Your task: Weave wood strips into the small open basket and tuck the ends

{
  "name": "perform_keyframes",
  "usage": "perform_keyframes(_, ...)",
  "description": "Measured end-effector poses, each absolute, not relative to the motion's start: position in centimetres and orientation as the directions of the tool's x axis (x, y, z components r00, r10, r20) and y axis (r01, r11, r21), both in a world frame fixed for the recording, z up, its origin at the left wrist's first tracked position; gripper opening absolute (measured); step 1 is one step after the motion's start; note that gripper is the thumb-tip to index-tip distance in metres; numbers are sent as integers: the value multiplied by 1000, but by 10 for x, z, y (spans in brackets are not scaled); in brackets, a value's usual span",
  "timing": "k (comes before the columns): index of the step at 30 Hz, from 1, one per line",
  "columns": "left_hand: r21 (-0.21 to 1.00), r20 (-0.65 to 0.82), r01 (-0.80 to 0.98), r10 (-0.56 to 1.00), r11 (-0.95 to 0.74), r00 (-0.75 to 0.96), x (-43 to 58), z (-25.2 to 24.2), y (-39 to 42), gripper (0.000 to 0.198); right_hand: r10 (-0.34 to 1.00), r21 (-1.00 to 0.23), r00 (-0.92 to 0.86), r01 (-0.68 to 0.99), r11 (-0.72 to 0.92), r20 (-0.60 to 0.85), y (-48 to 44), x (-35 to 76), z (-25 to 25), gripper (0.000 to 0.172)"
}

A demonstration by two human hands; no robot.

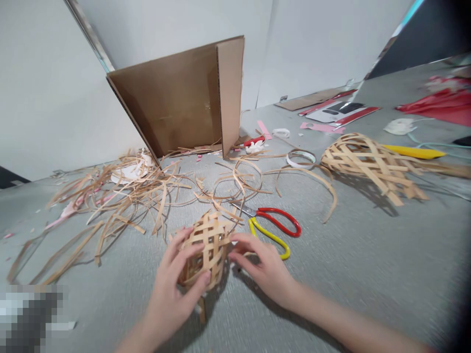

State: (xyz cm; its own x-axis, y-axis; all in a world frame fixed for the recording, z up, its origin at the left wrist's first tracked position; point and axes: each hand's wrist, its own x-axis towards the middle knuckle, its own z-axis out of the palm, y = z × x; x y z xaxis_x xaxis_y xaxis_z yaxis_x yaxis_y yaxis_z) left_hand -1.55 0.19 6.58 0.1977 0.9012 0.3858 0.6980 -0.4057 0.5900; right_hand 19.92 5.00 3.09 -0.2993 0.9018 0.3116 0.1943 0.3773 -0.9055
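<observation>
The left hand [172, 287] and right hand [265, 267] hold a small woven basket [209, 250] of flat, pale strips crossed in an open lattice. Its loose strip ends [201, 310] point down toward the grey surface [349, 264]. The left fingers [187, 245] are spread around the basket's left side and lower edge, pressing against the weave. The right fingers [241, 242] lie close together against its right side. Darker strip surfaces show through the lattice gaps, but the basket's inside is too shadowed to make out clearly.

Just beyond the basket and to its right lie scissors [271, 210] with red and yellow handles. Directly beyond the basket is a loose tangle of curled strips [239, 179], and a much larger heap of cut strips [121, 196] spreads to its left. Farther right of the basket sit a white tape roll [300, 158] and a larger, domed woven piece [368, 164], with a yellow object [414, 152] touching its far side. Far beyond the basket, a folded cardboard sheet [165, 103] stands against the wall [312, 49], and red material [441, 105] lies at the far right.
</observation>
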Motion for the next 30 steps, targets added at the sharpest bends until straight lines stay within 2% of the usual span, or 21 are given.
perform_keyframes(3,739,301,605,949,-296,97,-21,68,4,30,936,-913,-134,215,348,325,54,204,32,16)
perform_keyframes(5,791,267,553,961,-261,71,-23,68,4,29,933,-906,-90,222,359,348,57,208,36,19)
perform_keyframes(7,812,240,529,967,-247,83,-22,67,4,29,924,-905,-141,194,378,355,59,211,41,27)
perform_keyframes(10,818,200,524,972,-235,124,-20,65,2,29,917,-937,-276,117,330,288,61,213,47,38)
perform_keyframes(14,757,235,583,956,-295,178,-23,70,2,25,925,-975,-334,60,215,184,62,212,50,35)
perform_keyframes(17,667,293,652,932,-360,214,-24,86,8,16,912,-979,-375,42,198,168,63,213,53,34)
perform_keyframes(20,576,324,702,905,-419,275,-17,106,19,19,900,-980,-402,33,198,168,63,215,56,34)
perform_keyframes(25,469,195,764,896,-443,400,2,125,36,18,898,-979,-405,23,201,175,63,215,56,35)
perform_keyframes(30,449,140,771,888,-452,439,6,129,40,22,904,-985,-405,41,166,135,63,216,57,37)
